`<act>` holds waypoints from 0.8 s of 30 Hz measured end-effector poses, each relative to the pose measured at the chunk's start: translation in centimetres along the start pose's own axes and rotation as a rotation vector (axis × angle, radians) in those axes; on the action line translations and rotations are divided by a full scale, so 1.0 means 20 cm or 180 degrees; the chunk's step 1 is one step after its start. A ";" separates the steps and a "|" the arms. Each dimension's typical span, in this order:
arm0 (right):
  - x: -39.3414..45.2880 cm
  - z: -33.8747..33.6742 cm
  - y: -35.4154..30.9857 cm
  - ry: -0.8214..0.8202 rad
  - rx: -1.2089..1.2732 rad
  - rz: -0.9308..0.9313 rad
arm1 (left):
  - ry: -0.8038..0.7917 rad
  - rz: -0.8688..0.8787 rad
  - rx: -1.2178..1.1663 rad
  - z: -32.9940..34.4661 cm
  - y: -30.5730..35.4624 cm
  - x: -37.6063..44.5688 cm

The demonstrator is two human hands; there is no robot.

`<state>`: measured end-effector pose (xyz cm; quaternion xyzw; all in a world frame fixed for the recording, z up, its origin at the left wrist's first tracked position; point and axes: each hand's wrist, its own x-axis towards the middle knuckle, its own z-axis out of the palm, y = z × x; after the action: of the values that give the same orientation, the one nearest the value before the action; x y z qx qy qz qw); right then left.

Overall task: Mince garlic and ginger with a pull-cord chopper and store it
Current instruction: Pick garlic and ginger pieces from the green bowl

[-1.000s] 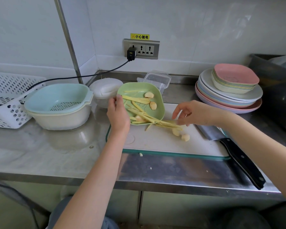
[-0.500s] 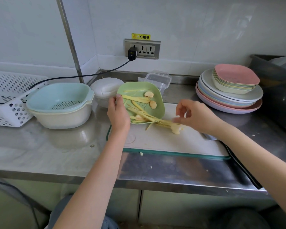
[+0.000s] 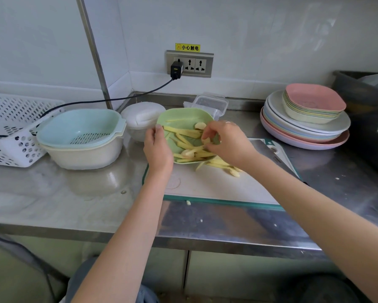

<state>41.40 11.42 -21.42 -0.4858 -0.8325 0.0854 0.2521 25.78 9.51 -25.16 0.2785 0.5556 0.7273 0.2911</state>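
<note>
the left hand [image 3: 157, 149] is gripping the near-left rim of the green plate [image 3: 181, 115], its fingers curled round the edge with the thumb on top, and is holding the plate tilted over the far end of the white cutting board [image 3: 216, 184]. the right hand [image 3: 225, 141] is reaching into the plate, its fingers narrowed in a pinch on a pale piece among the ginger strips [image 3: 188, 133]. garlic cloves [image 3: 200, 125] are lying in the plate with the strips, and a few more strips and a clove are lying on the board just below the plate's rim. the white pull-cord chopper [image 3: 143, 115] is standing on the steel counter [image 3: 74, 193] just behind the plate, beside the blue colander [image 3: 79, 127]. a clear storage box [image 3: 212, 103] is sitting behind the plate, near the wall.
</note>
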 end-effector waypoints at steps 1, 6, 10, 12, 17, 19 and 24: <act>0.01 0.01 0.00 0.0108 -0.0004 -0.0043 | -0.0016 0.0006 0.0046 0.00 0.00 0.00; -0.01 0.02 -0.08 -0.0343 0.0110 -0.0703 | -0.0061 -0.0011 0.0261 0.01 -0.01 0.00; 0.03 0.05 -0.07 -0.0200 -0.0255 -0.0476 | -0.0174 -0.0108 0.0304 0.00 -0.01 -0.01; 0.06 0.05 -0.07 0.0130 -0.0074 -0.0238 | -0.0281 -0.0143 0.0302 0.00 -0.01 -0.01; 0.07 0.00 -0.04 -0.0621 0.0087 -0.0641 | -0.0329 -0.0168 0.0378 0.01 -0.01 -0.01; 0.05 -0.02 -0.04 -0.1088 -0.0288 -0.0821 | -0.0356 -0.0170 0.0373 0.01 -0.02 -0.01; 0.06 -0.01 -0.06 -0.0938 -0.0495 -0.1024 | -0.0451 -0.0129 0.0436 0.01 -0.02 -0.02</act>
<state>40.14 11.85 -20.39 -0.3471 -0.9312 0.0498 0.1000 26.11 9.42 -25.52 0.3373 0.5875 0.6601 0.3246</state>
